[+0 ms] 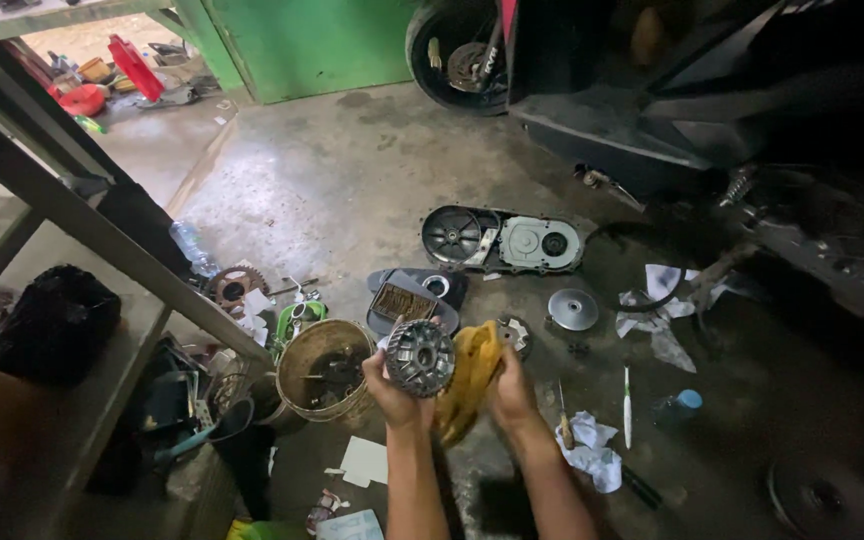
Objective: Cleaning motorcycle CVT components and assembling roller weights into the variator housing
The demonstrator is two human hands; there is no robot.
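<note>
My left hand (393, 392) holds a round grey metal pulley part (420, 357) with a finned, toothed face turned toward me. My right hand (512, 392) grips a crumpled yellow rag (472, 375) pressed against the right side of that part. Both hands hover low over a stained concrete floor, just right of a dirty round bucket (304, 352) that holds small parts and dark liquid.
A grey engine side cover (504, 240) lies on the floor ahead, with a small metal disc (572, 309) and a dark tray (412, 298). A black scooter (672, 90) stands at top right. White rags (592, 455), a screwdriver (627, 405) and a metal shelf frame (62, 200) surround me.
</note>
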